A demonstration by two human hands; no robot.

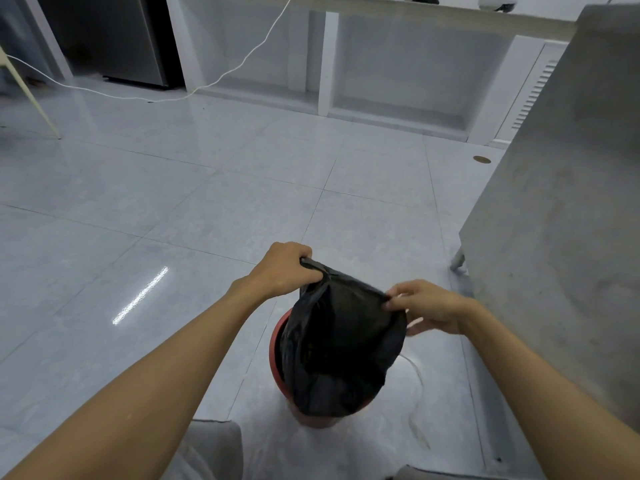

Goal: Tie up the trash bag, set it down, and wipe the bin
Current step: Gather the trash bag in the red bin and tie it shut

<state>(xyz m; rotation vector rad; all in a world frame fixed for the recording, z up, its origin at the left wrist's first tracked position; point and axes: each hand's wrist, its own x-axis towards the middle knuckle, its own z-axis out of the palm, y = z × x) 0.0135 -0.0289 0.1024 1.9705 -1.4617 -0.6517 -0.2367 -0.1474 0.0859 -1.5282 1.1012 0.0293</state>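
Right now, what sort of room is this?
Probably a kitchen or utility area indoors: glossy tiled floor, white counter with open bays beneath, a steel appliance in the corner. Both hands hold a black trash bag in a red bin.

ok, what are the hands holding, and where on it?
Both hold the black trash bag by its top edge: left hand at the far side, right hand pinching the near right.

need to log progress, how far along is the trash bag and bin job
Early. Both hands, left hand and right hand, grip the black trash bag top edges, gathered above the red bin. No knot shows yet. Left: tie it, set it down, wipe the bin.
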